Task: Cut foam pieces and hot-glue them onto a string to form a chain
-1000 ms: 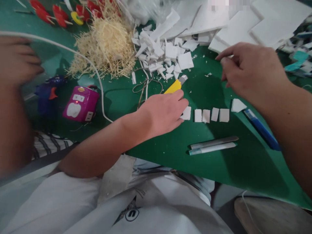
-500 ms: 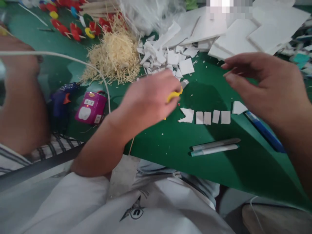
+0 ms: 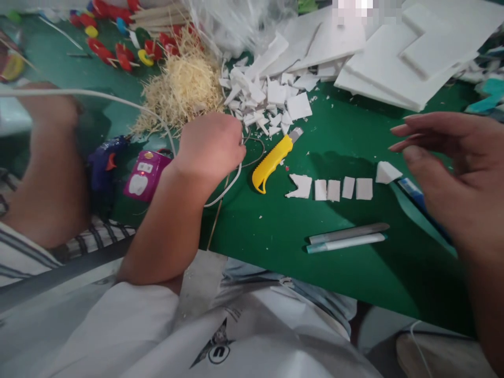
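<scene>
My left hand [image 3: 212, 147] is curled into a fist at the foot of the straw pile, its fingers closed around a white cord [image 3: 226, 186] that loops out below it. Just to its right a yellow utility knife [image 3: 273, 157] lies free on the green mat [image 3: 275, 231]. A row of small white foam squares [image 3: 334, 189] sits right of the knife. My right hand [image 3: 444, 168] hovers at the right, above a blue knife [image 3: 413, 191], with its fingers stretched and nothing in them.
Another person's forearm [image 3: 51, 173] and striped sleeve fill the left side. A pink power socket [image 3: 145, 176] and a blue glue gun [image 3: 104, 160] lie beside it. Straw [image 3: 185, 86], foam scraps [image 3: 268, 97] and foam sheets [image 3: 394, 63] crowd the back. Two pens [image 3: 346, 237] lie near the front edge.
My left hand let go of the yellow knife, which now lies on the mat, and moved left onto the white cord. My right hand drifted right and lower.
</scene>
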`<state>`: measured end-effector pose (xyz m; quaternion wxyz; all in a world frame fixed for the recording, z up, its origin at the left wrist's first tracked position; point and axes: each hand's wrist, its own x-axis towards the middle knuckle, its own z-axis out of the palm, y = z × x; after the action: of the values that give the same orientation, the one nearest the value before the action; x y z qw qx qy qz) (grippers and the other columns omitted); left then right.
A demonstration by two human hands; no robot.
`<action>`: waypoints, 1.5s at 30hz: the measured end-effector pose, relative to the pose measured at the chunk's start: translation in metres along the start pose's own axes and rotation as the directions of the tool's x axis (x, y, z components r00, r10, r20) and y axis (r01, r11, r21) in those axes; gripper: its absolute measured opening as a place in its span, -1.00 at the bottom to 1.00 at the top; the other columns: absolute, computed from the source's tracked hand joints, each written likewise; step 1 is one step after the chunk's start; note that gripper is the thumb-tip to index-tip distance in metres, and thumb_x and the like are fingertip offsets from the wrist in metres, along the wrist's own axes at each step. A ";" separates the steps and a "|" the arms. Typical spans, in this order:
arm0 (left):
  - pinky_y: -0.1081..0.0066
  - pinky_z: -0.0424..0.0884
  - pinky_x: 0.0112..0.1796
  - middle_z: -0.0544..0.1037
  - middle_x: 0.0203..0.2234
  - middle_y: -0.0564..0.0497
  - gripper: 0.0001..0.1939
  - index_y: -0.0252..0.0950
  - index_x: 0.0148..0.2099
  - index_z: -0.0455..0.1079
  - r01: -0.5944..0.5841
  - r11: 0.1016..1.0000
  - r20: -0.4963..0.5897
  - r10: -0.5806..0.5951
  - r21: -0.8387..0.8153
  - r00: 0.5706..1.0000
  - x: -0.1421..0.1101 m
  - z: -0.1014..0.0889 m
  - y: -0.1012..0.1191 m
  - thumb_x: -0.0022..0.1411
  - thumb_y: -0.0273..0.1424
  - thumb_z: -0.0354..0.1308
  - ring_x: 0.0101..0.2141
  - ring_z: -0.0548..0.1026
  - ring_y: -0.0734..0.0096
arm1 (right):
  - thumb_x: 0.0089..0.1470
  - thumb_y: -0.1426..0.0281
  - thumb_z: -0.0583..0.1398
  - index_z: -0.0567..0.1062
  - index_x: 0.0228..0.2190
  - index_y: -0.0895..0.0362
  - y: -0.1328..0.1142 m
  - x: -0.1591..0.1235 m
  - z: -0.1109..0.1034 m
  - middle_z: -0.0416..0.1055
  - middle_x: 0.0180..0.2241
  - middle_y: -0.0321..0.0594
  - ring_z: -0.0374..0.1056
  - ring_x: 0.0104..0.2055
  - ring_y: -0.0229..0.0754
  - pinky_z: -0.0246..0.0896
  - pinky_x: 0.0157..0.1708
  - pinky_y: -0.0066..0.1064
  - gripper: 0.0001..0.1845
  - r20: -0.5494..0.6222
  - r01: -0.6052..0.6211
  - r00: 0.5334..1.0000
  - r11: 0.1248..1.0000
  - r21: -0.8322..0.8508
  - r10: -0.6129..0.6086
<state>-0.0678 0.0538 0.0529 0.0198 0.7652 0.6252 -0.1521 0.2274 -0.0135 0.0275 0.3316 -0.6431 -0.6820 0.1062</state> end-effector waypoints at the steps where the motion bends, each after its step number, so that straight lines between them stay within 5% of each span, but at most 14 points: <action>1: 0.16 0.44 -0.21 0.60 -0.19 -0.23 -0.63 -0.37 -0.10 0.56 0.007 1.000 0.003 -0.007 -0.002 1.000 0.000 -0.001 -0.001 0.41 -0.37 -0.08 -0.24 0.49 0.16 | 0.17 0.33 0.26 0.64 0.00 0.02 0.000 0.000 0.000 0.66 -0.11 -0.15 0.60 -0.19 -0.14 0.52 -0.05 -0.19 -0.64 -0.007 -0.003 1.000 1.000 0.014 0.004; 6: 0.31 0.43 -0.15 0.63 -0.22 -0.09 -0.69 -0.34 -0.14 0.55 0.029 0.989 -0.162 -0.052 -0.142 0.985 -0.001 -0.002 -0.002 0.37 -0.36 -0.01 -0.20 0.51 0.29 | 0.15 0.35 0.28 0.65 -0.03 0.01 0.000 -0.003 0.002 0.66 -0.13 -0.13 0.60 -0.24 -0.12 0.53 -0.11 -0.16 -0.66 -0.019 -0.028 0.999 0.998 0.061 0.029; 9: 0.31 0.49 -0.14 0.65 -0.27 -0.02 -0.84 -0.28 -0.21 0.54 -0.163 0.893 -0.371 -0.005 -0.419 0.928 -0.005 0.004 0.004 0.29 -0.36 0.14 -0.23 0.57 0.32 | 0.17 0.32 0.27 0.63 0.01 -0.01 0.001 -0.006 0.001 0.64 -0.09 -0.11 0.58 -0.23 -0.10 0.53 -0.13 -0.12 -0.64 0.004 -0.015 1.000 0.992 0.128 0.014; 10: 0.31 0.52 -0.15 0.66 -0.27 -0.01 -0.88 -0.26 -0.23 0.52 -0.286 0.790 -0.427 0.034 -0.543 0.903 -0.007 0.007 0.008 0.28 -0.38 0.16 -0.26 0.58 0.36 | 0.17 0.31 0.28 0.63 0.02 -0.03 0.001 -0.007 0.000 0.63 -0.09 -0.12 0.57 -0.24 -0.10 0.53 -0.17 -0.13 -0.63 0.018 0.006 1.000 0.987 0.160 -0.009; 12: 0.31 0.59 -0.21 0.64 -0.31 0.02 -0.94 -0.24 -0.30 0.44 -0.497 0.429 -0.520 0.071 -0.755 0.851 -0.013 0.012 0.019 0.26 -0.42 0.19 -0.32 0.60 0.41 | 0.13 0.31 0.32 0.63 0.00 -0.07 -0.001 -0.010 -0.001 0.63 -0.10 -0.16 0.52 -0.34 -0.16 0.51 -0.33 -0.22 -0.63 0.054 0.078 0.994 0.965 0.249 -0.094; 15: 0.29 0.64 -0.23 0.61 -0.37 0.06 -0.93 -0.23 -0.32 0.35 -0.444 0.048 -0.430 0.171 -0.895 0.886 -0.022 0.016 0.040 0.25 -0.46 0.13 -0.34 0.63 0.43 | 0.04 0.29 0.41 0.62 0.01 -0.15 -0.006 -0.014 -0.004 0.63 -0.05 -0.21 0.41 -0.49 -0.26 0.43 -0.56 -0.34 -0.55 0.144 0.132 0.968 0.902 0.412 -0.207; 18: 0.39 0.58 -0.32 0.60 -0.42 0.09 -0.96 -0.22 -0.29 0.35 -0.308 -0.094 -0.322 0.279 -0.947 0.905 -0.028 0.019 0.056 0.24 -0.47 0.13 -0.38 0.63 0.46 | 0.00 0.25 0.44 0.56 0.10 -0.17 -0.013 -0.018 -0.002 0.62 -0.02 -0.20 0.39 -0.52 -0.28 0.45 -0.58 -0.36 -0.41 0.320 0.008 0.928 0.869 0.494 -0.190; 23: 0.43 0.46 -0.47 0.50 -0.55 0.13 -0.94 -0.23 -0.30 0.32 -0.234 -0.117 -0.262 0.389 -0.965 0.883 -0.026 0.019 0.062 0.24 -0.46 0.12 -0.53 0.51 0.53 | 0.11 0.33 0.34 0.67 -0.15 -0.13 -0.015 -0.021 0.006 0.62 -0.39 -0.37 0.44 -0.52 -0.30 0.36 -0.59 -0.52 -0.76 0.350 0.004 0.925 0.925 0.379 -0.147; 26: 0.46 0.35 -0.54 0.44 -0.55 0.12 -0.92 -0.24 -0.35 0.34 -0.301 -0.013 -0.288 0.332 -0.953 0.898 -0.023 0.020 0.061 0.21 -0.49 0.15 -0.57 0.38 0.57 | 0.11 0.35 0.29 0.69 -0.34 -0.10 -0.014 -0.016 0.001 0.60 -0.45 -0.38 0.43 -0.54 -0.28 0.32 -0.60 -0.50 -0.86 0.327 0.020 0.939 0.967 0.253 -0.105; 30: 0.49 0.24 -0.56 0.33 -0.60 0.17 -0.94 -0.23 -0.32 0.40 -0.411 0.175 -0.353 0.284 -0.895 0.891 -0.019 0.030 0.061 0.24 -0.44 0.20 -0.60 0.25 0.58 | -0.04 0.25 0.29 0.66 -0.49 -0.07 -0.013 -0.004 -0.014 0.58 -0.51 -0.35 0.36 -0.60 -0.26 0.19 -0.65 -0.44 -0.89 0.343 -0.136 0.935 0.985 0.103 0.093; 35: 0.53 0.27 -0.45 0.34 -0.56 0.20 -0.85 -0.24 -0.11 0.50 -0.586 0.423 -0.457 0.373 -0.691 0.808 -0.015 0.045 0.065 0.26 -0.37 0.30 -0.53 0.32 0.58 | -0.22 -0.04 0.32 0.63 -0.54 -0.05 0.000 0.006 -0.025 0.43 -0.67 -0.32 0.13 -0.73 -0.29 -0.12 -0.73 -0.39 -0.66 0.318 -0.303 0.896 0.950 -0.075 0.311; 37: 0.54 0.29 -0.40 0.43 -0.50 0.16 -0.83 -0.26 -0.08 0.51 -0.654 0.510 -0.488 0.436 -0.559 0.757 -0.015 0.049 0.066 0.30 -0.35 0.29 -0.47 0.40 0.56 | -0.25 -0.22 0.28 0.64 -0.52 -0.05 0.006 0.008 -0.030 0.45 -0.64 -0.28 0.18 -0.69 -0.26 -0.08 -0.70 -0.37 -0.49 0.365 -0.313 0.868 0.942 -0.122 0.336; 40: 0.54 0.29 -0.37 0.47 -0.50 0.13 -0.87 -0.28 -0.13 0.53 -0.751 0.501 -0.549 0.515 -0.431 0.658 -0.019 0.049 0.066 0.41 -0.35 0.19 -0.47 0.42 0.55 | -0.24 -0.38 0.21 0.62 -0.52 -0.06 0.013 0.010 -0.039 0.41 -0.66 -0.25 0.20 -0.65 -0.24 0.01 -0.66 -0.34 -0.34 0.611 -0.264 0.733 0.953 -0.149 0.299; 45: 0.53 0.21 -0.47 0.41 -0.60 0.16 -0.73 -0.26 -0.27 0.52 -0.827 0.304 -0.527 0.655 -0.473 0.542 -0.031 0.044 0.065 0.48 -0.32 0.10 -0.58 0.33 0.59 | -0.05 -0.15 0.21 0.62 -0.43 -0.08 0.021 0.002 -0.043 0.39 -0.64 -0.28 0.10 -0.66 -0.28 -0.06 -0.65 -0.35 -0.56 0.915 -0.267 0.330 0.952 -0.147 0.234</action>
<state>-0.0200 0.0007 0.0090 0.2915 0.9119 0.2025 0.2061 0.2696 -0.0202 0.0491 -0.1172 -0.5649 -0.6408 0.5065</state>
